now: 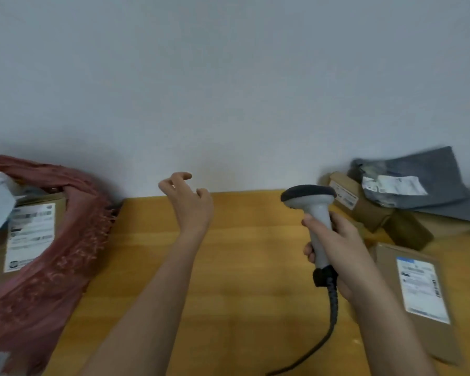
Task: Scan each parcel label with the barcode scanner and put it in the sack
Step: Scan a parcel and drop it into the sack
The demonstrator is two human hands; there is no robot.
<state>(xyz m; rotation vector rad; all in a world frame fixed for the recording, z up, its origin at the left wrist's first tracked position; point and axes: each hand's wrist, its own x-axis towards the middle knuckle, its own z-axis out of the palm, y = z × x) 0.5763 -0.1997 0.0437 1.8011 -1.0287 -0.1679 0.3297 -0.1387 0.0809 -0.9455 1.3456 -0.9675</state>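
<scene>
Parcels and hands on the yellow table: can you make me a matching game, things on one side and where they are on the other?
Things:
1. grey barcode scanner with a dark head
2. reddish-pink woven sack
3. grey plastic mailer bag
4. flat brown cardboard parcel with a white label

Places or states:
A. on top of the brown boxes at the far right
B. gripped in the right hand
C. lying on the yellow wooden table at the near right
D. at the left edge, with a labelled box inside

Pairs: 1-B, 2-D, 3-A, 4-C

Wooden table (242, 267); plain white wall (228, 77)
</scene>
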